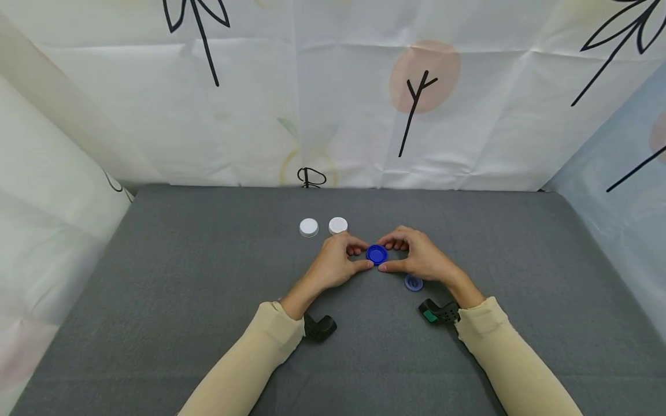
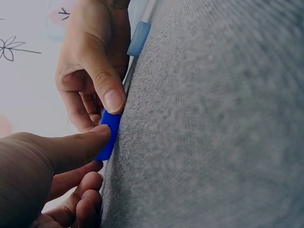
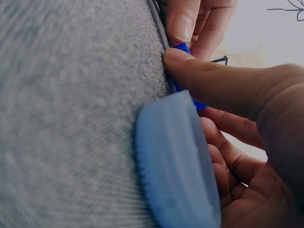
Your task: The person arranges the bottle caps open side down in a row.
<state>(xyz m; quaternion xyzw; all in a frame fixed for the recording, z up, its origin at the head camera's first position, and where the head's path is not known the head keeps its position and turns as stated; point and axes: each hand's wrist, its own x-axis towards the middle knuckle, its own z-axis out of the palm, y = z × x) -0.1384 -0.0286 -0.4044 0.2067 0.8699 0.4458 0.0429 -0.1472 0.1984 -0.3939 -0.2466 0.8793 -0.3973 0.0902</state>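
Gray tabletop, bearing the blue lid at the work's center. Left hand, left of the blue lid, and right hand, right of it: each pinches its rim between thumb and fingers. Blue lid, ring-faced, on or just above the cloth; probably light, stiff plastic, not fragile, though its smooth side may slip, so best held across opposite rim edges. Nearer white lid and outer white lid, beyond the blue lid, leftward. Pale-blue lid, rightward of it, nearer the person.
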